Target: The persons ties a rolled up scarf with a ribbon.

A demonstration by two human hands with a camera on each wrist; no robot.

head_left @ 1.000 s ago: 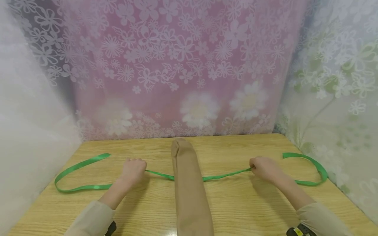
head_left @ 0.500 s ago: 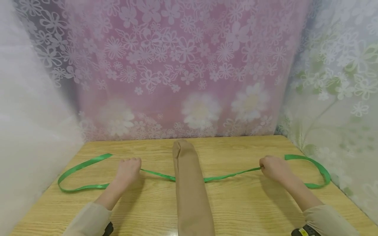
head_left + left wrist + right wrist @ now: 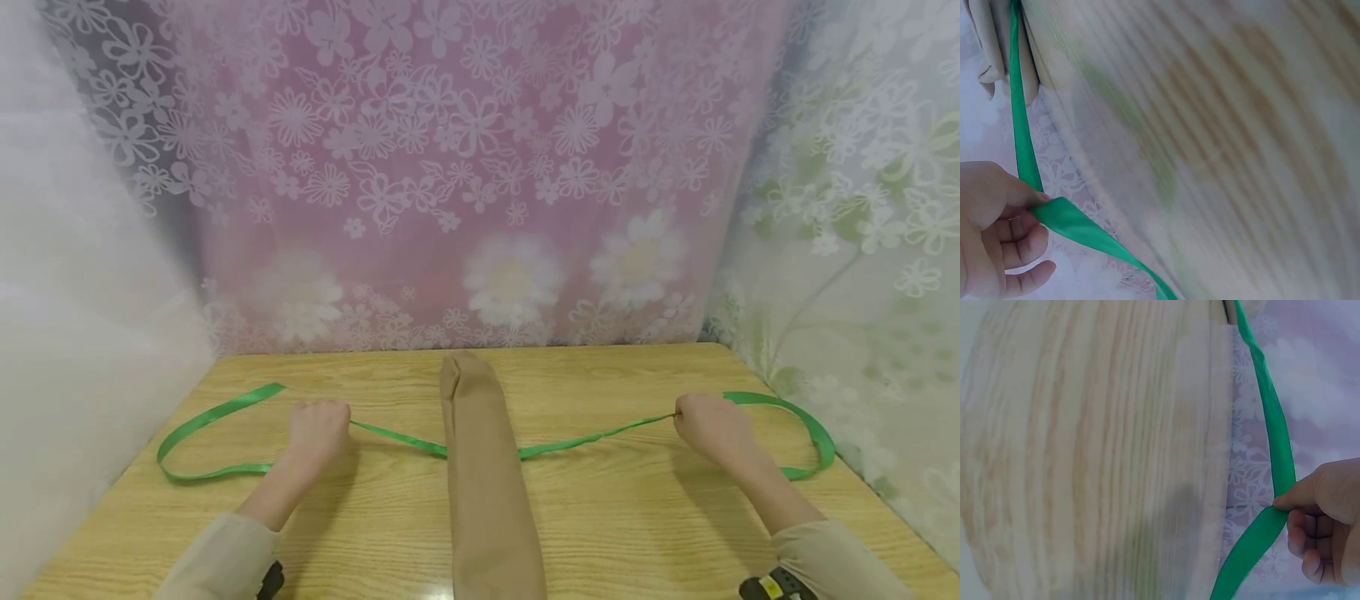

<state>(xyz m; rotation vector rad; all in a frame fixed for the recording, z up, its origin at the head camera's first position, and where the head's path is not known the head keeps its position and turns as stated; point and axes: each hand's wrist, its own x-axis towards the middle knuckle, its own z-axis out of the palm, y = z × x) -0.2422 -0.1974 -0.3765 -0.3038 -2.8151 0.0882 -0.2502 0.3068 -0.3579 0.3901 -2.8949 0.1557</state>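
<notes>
Green satin ribbon (image 3: 1279, 440), pinched by left hand (image 3: 318, 432) and right hand (image 3: 714, 427) either side of the long tan cloth bundle (image 3: 489, 483), seems at the drawing-out step, next calling for even tension.

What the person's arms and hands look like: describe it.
The left hand and right hand are bare and ungloved. A light beige fabric left sleeve and matching right sleeve end short of the hands. A small black device shows beside the left one; a yellow-patched black device shows beside the right.
</notes>
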